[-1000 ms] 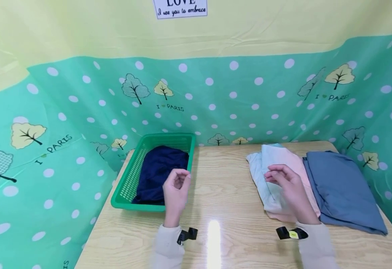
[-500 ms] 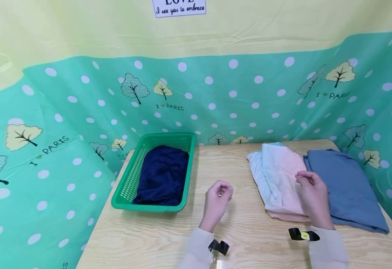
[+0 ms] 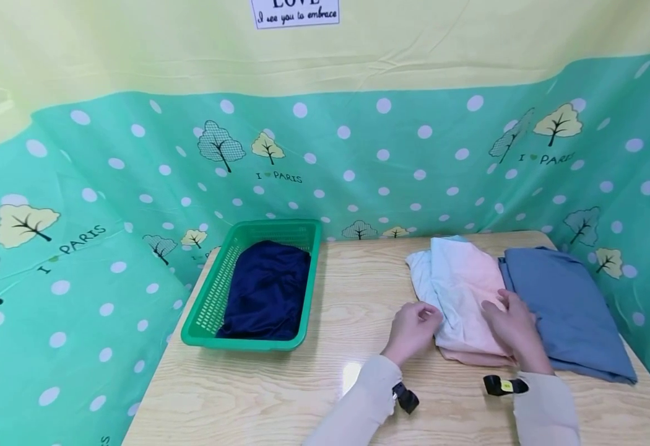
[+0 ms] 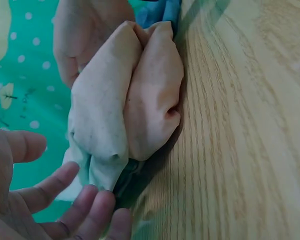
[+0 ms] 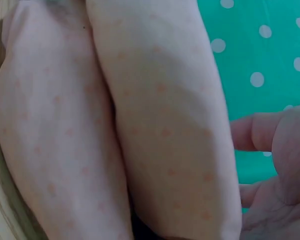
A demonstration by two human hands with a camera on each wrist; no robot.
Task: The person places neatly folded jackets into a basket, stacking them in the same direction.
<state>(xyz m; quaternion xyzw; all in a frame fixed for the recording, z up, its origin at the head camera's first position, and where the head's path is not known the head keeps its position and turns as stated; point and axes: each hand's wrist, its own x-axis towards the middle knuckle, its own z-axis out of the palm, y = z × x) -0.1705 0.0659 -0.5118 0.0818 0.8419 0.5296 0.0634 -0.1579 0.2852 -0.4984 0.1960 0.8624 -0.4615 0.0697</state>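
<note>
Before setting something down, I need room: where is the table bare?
The table is bare between the green basket and the pastel cloth, and in front of the basket. Crowded on the right: left hand, right hand, blue cloth.

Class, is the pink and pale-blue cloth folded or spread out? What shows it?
Folded. The pink and pale-blue cloth lies in a compact bundle; both wrist views show two thick, rounded layers, one on the other.

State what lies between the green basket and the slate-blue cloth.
The head view shows bare tabletop beside the basket, then the pastel cloth, with the left hand by its left edge and the right hand over its right side.
</note>
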